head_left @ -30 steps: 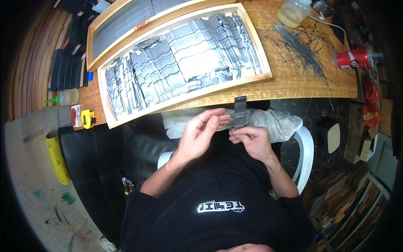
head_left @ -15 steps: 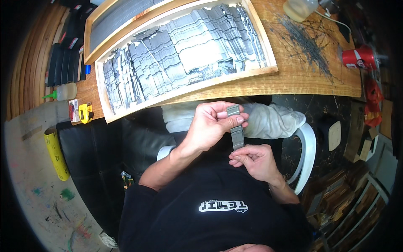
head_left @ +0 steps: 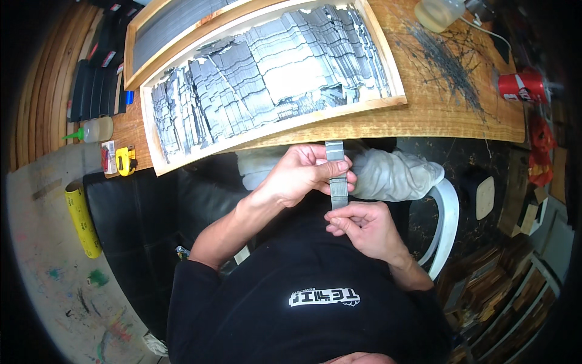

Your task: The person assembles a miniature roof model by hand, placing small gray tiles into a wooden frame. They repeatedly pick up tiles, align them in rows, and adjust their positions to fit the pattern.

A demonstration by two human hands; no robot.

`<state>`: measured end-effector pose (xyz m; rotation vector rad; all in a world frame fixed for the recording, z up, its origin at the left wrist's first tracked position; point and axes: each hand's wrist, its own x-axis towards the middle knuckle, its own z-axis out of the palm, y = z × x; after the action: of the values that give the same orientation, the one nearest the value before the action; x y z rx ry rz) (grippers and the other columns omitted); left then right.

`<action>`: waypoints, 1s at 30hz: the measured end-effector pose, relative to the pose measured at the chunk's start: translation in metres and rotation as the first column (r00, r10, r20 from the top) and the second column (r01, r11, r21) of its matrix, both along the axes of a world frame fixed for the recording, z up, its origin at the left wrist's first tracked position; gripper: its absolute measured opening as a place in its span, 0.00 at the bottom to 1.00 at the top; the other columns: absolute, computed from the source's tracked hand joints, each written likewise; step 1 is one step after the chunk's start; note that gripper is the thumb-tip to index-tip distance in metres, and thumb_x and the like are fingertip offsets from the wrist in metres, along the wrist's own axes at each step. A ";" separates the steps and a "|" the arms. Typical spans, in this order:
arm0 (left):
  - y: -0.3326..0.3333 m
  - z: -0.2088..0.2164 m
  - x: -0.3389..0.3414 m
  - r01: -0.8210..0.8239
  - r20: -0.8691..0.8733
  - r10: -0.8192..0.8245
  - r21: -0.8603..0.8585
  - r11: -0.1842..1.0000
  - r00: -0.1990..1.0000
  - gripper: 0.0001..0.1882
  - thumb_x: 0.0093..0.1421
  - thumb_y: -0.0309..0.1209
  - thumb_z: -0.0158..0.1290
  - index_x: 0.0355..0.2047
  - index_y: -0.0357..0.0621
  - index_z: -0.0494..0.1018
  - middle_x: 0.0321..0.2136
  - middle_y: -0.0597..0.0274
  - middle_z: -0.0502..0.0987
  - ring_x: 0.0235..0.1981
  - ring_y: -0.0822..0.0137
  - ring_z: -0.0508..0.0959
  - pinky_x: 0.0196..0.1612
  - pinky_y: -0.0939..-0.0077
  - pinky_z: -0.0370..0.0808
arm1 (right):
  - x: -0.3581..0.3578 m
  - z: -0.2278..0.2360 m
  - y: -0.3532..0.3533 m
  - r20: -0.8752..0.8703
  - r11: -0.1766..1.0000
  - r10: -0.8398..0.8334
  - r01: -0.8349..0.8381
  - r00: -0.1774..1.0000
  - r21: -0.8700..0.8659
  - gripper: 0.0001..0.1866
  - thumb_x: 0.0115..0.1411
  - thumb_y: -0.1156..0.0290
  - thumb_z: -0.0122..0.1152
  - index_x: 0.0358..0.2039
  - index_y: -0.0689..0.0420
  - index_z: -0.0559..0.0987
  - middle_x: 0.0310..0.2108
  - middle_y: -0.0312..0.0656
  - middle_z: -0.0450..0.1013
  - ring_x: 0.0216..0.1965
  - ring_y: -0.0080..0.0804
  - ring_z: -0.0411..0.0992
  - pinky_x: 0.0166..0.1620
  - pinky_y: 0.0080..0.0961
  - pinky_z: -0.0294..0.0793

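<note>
Between my hands, in front of my chest, is a narrow grey banded strip bundle [head_left: 339,194], held nearly upright in the view. My left hand [head_left: 300,176] grips it around the middle, thumb across its face, with the upper end sticking out beyond the fingers. At the lower end, my right hand [head_left: 368,227] pinches it between thumb and fingertips. Just beyond, a pale wooden frame [head_left: 282,128] on the table holds many thin grey strips [head_left: 227,91] packed in uneven rows.
The wooden table [head_left: 436,121] has a pile of thin dark slivers [head_left: 451,70] at its right, near a red can [head_left: 521,88]. A yellow tape measure [head_left: 125,161] and a green-tipped bottle [head_left: 97,130] are at left. A white chair arm [head_left: 447,224] curves beside my right forearm.
The grey strip bundle has straightened up, and more of its upper end shows above my left fingers. My right hand has shifted slightly up and left with the lower end.
</note>
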<state>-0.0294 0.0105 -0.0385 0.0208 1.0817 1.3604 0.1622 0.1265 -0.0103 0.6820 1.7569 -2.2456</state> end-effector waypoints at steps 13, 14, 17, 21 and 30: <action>-0.006 0.051 0.022 0.102 -0.652 0.034 0.169 0.980 0.757 0.06 0.68 0.21 0.62 0.44 0.33 0.84 0.32 0.57 0.87 0.33 0.75 0.83 0.36 0.77 0.79 | -0.072 0.036 0.043 -0.441 0.849 0.029 0.211 0.897 0.485 0.07 0.61 0.80 0.72 0.40 0.61 0.90 0.31 0.39 0.76 0.30 0.24 0.74 0.32 0.23 0.72; -0.011 0.059 0.016 0.133 -0.824 0.003 0.096 0.986 0.567 0.06 0.65 0.19 0.63 0.43 0.35 0.84 0.31 0.55 0.87 0.29 0.74 0.83 0.33 0.77 0.78 | -0.079 0.050 0.046 -0.533 0.813 0.115 0.229 0.838 0.536 0.10 0.57 0.82 0.75 0.40 0.61 0.89 0.30 0.39 0.75 0.30 0.27 0.74 0.33 0.25 0.73; 0.009 0.081 -0.010 0.204 -0.891 0.448 0.453 0.868 0.073 0.09 0.56 0.13 0.62 0.36 0.36 0.81 0.32 0.50 0.85 0.29 0.50 0.85 0.32 0.65 0.81 | -0.099 0.090 0.056 -0.720 0.741 0.301 0.322 0.625 0.589 0.15 0.52 0.83 0.78 0.42 0.61 0.89 0.31 0.39 0.74 0.30 0.30 0.74 0.35 0.27 0.76; 0.017 0.079 -0.030 0.113 -0.919 0.358 0.378 0.919 0.166 0.07 0.61 0.17 0.62 0.40 0.36 0.82 0.32 0.48 0.85 0.29 0.54 0.87 0.33 0.69 0.82 | -0.122 0.090 0.070 -0.685 0.758 0.253 0.300 0.683 0.579 0.10 0.54 0.84 0.76 0.37 0.61 0.88 0.32 0.39 0.76 0.34 0.31 0.76 0.36 0.26 0.76; 0.018 0.098 -0.042 -0.016 -0.813 0.444 0.473 0.881 0.378 0.28 0.67 0.19 0.58 0.67 0.33 0.69 0.35 0.50 0.89 0.39 0.71 0.87 0.43 0.74 0.84 | -0.153 0.132 0.071 -0.620 0.598 0.385 0.327 0.684 0.732 0.07 0.59 0.81 0.72 0.39 0.61 0.89 0.32 0.42 0.84 0.34 0.31 0.80 0.37 0.26 0.79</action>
<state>-0.0715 0.0286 0.0599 1.1037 1.7380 1.8769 0.0096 0.1970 0.1217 -0.3046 3.2355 -1.6215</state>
